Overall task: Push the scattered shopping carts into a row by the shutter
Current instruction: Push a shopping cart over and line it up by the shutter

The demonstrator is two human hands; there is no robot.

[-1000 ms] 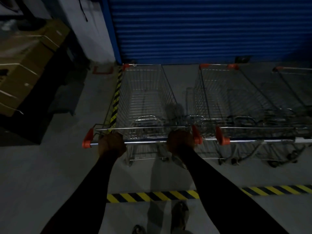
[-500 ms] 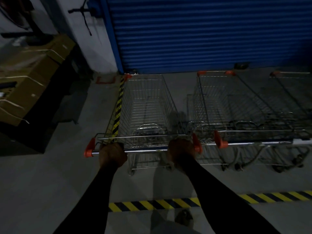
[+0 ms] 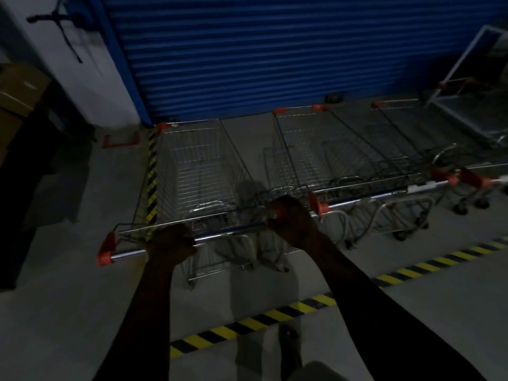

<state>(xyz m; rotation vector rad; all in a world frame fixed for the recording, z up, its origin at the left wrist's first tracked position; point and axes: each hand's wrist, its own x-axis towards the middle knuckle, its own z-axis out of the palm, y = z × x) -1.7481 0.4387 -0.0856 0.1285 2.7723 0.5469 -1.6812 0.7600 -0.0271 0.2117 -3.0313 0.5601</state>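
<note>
A wire shopping cart [image 3: 200, 171] with orange corner caps stands nose-first toward the blue shutter [image 3: 247, 50]. Both my hands grip its chrome handle bar [image 3: 225, 232]: my left hand [image 3: 171, 242] toward the bar's left end, my right hand [image 3: 291, 218] at its right end. Right beside it stands a second cart [image 3: 338, 152], its handle level with mine, and a third cart [image 3: 412, 138] follows further right, all facing the shutter.
Yellow-black tape [image 3: 151, 174] runs along the floor under the left cart, and another striped line [image 3: 275, 317] crosses behind it. Cardboard boxes [image 3: 16, 97] and a dark stack sit at the left. A metal trolley [image 3: 472, 114] stands at the far right. My shoe [image 3: 288, 350] shows below.
The view has swung to the right and tilted, bringing the far-right trolley into sight. Both hands keep their grip on the handle, and the cart stays next to the second cart.
</note>
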